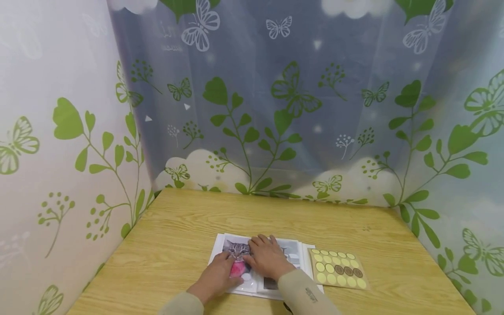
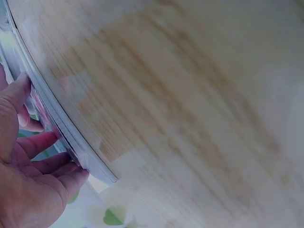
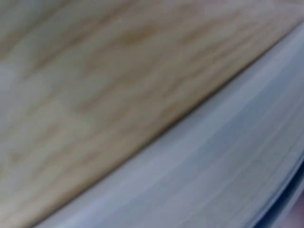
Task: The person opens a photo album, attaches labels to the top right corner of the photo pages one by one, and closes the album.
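Note:
An album (image 1: 257,286) lies spread out on the table, with white page edges and glossy pages. Its left page carries a picture of a cat (image 1: 238,250) with a bright pink patch below the face. My left hand (image 1: 215,275) rests on that page's lower part; the left wrist view shows its loosely bent fingers (image 2: 42,164) touching the album (image 2: 61,118). Across the centre fold lies my right hand (image 1: 269,256), fingers extended over the pages and covering part of the right-hand picture. In the right wrist view only the blurred album edge (image 3: 199,161) shows clearly.
To the album's right, a sheet of round yellow stickers (image 1: 340,278) lies on the wooden table (image 1: 165,245), several of its circles brown. A printed curtain (image 1: 252,109) with leaves and butterflies stands behind the table and along both sides.

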`<state>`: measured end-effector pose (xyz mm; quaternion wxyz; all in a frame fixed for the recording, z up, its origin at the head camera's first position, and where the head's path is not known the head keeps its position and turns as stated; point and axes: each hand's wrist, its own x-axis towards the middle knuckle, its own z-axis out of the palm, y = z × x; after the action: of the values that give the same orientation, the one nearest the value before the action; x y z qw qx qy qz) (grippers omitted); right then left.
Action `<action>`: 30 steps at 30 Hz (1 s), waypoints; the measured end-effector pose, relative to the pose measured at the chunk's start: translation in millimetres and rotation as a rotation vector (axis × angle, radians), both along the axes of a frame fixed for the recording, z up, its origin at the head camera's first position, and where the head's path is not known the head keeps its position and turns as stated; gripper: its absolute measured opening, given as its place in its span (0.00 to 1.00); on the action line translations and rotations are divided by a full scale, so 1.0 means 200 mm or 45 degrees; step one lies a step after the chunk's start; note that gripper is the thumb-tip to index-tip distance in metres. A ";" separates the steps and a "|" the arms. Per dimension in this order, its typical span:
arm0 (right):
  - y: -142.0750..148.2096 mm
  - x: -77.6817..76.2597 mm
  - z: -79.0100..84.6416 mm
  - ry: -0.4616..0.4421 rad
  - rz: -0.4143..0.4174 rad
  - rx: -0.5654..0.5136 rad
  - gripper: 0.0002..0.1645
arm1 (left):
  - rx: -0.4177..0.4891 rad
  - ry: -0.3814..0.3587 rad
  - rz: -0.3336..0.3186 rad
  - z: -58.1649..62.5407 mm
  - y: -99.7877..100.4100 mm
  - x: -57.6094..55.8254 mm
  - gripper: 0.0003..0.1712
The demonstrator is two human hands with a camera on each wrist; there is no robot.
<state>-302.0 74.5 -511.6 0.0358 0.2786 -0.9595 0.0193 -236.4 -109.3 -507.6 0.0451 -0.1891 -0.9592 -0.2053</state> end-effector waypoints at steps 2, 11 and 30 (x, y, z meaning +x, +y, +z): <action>-0.01 0.00 0.00 0.000 -0.002 0.002 0.36 | 0.000 -0.003 -0.001 0.00 0.00 0.00 0.39; -0.03 0.00 -0.01 -0.031 -0.014 0.004 0.38 | -0.001 0.010 -0.005 0.00 0.00 0.00 0.39; -0.01 0.06 0.00 -0.038 -0.011 0.072 0.41 | 0.018 0.014 0.001 -0.02 0.01 -0.01 0.40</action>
<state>-289.5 73.3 -512.4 0.0138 0.2751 -0.9613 -0.0040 -238.5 -108.2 -510.6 0.0518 -0.1897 -0.9575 -0.2111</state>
